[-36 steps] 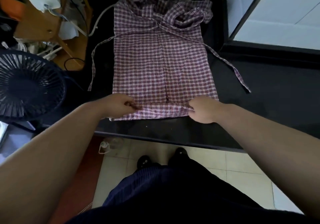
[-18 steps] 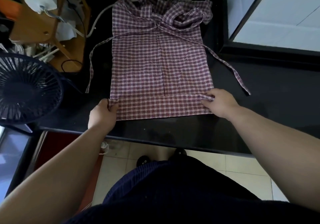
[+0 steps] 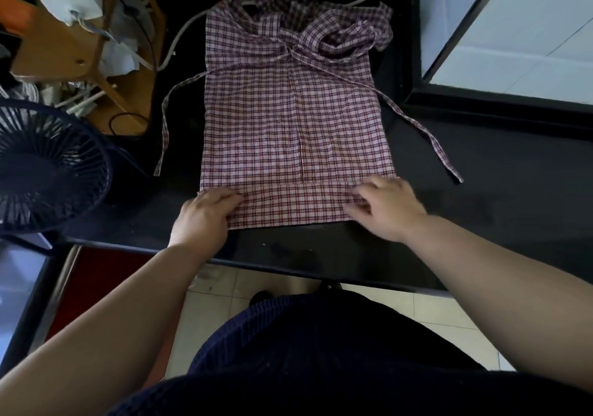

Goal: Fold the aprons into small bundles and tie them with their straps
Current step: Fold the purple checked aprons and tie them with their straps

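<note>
Now left hand (image 3: 205,211) and right hand (image 3: 390,210) grip the apron (image 3: 295,120) at its fold.

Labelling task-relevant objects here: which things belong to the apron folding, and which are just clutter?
Job in hand:
checked apron
its straps
left hand and right hand, both at the folded hem
black counter under it

Lying about:
fan
wooden stand
white cable
</note>
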A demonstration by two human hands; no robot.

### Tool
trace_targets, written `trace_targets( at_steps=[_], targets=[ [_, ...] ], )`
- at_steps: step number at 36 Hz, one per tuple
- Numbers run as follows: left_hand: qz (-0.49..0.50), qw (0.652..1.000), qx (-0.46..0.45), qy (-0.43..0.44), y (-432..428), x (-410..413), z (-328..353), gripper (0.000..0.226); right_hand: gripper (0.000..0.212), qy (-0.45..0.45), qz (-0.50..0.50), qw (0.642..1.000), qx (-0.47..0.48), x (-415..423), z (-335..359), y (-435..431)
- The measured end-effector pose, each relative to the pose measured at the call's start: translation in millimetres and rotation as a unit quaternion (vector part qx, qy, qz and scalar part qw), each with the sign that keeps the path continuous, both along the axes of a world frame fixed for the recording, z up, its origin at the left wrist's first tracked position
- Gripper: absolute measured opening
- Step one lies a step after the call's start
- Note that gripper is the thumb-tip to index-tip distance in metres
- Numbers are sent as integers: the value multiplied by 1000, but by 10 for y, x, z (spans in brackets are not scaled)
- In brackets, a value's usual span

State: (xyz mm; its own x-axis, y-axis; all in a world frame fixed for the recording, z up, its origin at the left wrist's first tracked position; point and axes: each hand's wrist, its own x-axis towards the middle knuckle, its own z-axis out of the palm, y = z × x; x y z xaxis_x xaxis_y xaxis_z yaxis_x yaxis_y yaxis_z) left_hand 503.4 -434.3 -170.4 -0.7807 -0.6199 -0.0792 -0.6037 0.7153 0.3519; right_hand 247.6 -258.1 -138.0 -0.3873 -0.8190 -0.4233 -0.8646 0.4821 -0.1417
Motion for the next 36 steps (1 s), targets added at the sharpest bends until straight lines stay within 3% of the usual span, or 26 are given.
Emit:
trace_targets(
  at_steps=[2, 4, 7, 9, 12, 15, 18, 20, 22, 26, 31, 36],
  targets=[
    [8, 999, 6, -43, 25, -25, 61, 46, 78, -68, 6, 995, 70, 39, -8, -16],
    [9, 994, 24, -108, 38, -25, 106, 55, 90, -49, 40, 992, 106, 31, -35, -3],
    [-12, 981, 64, -185, 14, -44, 208, 96, 72, -27, 44, 995, 83, -27, -57, -2],
    [-26, 977, 57, -205, -35, -66, 255, 101, 60, -20, 42, 997, 54, -48, -48, -20],
    [-11, 983, 60, -175, -166, -80, 274, 83, 44, -31, 17, 999, 4, -96, 36, -71],
    [86, 978, 167, -94, -283, -79, 342, 49, 48, -87, -26, 996, 18, -173, 150, -125],
    [178, 946, 270, -7, -394, -99, 385, 25, 68, -103, -18, 991, 78, -254, 235, -161],
    [229, 907, 348, 62, -452, -119, 385, 15, 80, -109, -27, 989, 99, -295, 257, -157],
    [262, 878, 383, 113, -479, -132, 377, 9, 70, -100, -41, 989, 97, -348, 237, -158],
    [318, 865, 352, 163, -494, -158, 289, 6, 7, -125, -121, 985, 22, -422, 184, -161],
    [341, 890, 280, 116, -501, -160, 157, 26, 14, -206, -240, 948, -45, -454, 160, -171],
    [345, 920, 182, 43, -447, -133, 78, 30, 28, -232, -357, 902, -78, -457, 17, -102]
  ],
)
